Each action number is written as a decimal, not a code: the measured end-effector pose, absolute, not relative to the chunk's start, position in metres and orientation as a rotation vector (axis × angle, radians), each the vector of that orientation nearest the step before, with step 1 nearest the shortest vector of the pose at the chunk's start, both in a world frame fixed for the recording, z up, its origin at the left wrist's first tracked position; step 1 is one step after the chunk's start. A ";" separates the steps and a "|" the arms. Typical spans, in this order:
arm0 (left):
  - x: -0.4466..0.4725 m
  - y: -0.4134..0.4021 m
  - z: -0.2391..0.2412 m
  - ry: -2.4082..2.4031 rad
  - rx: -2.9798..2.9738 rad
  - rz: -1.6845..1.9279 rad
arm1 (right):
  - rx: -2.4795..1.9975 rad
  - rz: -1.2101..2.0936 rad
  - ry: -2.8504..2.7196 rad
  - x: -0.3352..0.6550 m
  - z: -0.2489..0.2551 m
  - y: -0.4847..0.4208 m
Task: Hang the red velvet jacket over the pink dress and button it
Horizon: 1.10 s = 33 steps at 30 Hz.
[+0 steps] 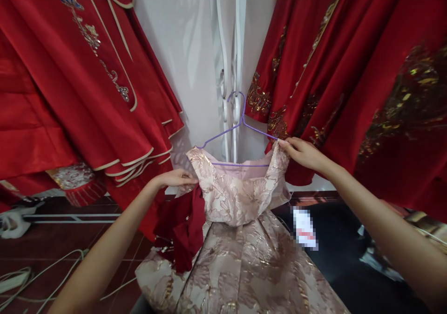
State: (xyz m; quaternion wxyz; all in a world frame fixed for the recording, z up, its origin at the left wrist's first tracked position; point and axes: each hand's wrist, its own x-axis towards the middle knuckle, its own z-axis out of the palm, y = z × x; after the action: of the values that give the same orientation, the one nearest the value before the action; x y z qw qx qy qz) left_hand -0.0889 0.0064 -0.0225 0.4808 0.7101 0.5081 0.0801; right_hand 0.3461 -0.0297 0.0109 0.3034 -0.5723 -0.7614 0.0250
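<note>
A pale pink dress with a raised metallic pattern hangs in front of me on a purple wire hanger. My right hand is closed in a pinch on its right shoulder strap, close to the hanger's end. On the other side, my left hand has its fingertips pressed together at the dress's armhole edge. Just below those fingertips hangs a dark red cloth, over the dress's left side. Whether the left fingers grip that cloth too, I cannot tell. The wide skirt spreads toward me.
Red embroidered garments hang at left and right. Behind the hanger stand white doors with long handles. White cables and a metal rail lie low at left. A dark surface with a blurred white label is at right.
</note>
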 end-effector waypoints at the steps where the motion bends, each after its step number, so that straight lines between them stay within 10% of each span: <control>1: -0.087 0.002 -0.021 1.193 1.744 0.121 | -1.527 0.077 -2.012 0.345 0.011 -0.030; 23: -0.022 0.041 0.069 0.904 1.691 1.048 | -1.505 0.226 -1.908 0.348 0.021 -0.021; 33: 0.005 0.044 0.084 0.878 1.954 1.060 | -1.210 0.815 -1.942 0.300 0.053 0.037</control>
State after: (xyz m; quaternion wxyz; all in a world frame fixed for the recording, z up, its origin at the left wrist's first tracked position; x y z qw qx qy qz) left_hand 0.0048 0.0444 0.0843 0.3671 0.7605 0.3416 0.4125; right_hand 0.2998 0.0374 0.0530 0.3489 -0.4669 -0.7492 0.3146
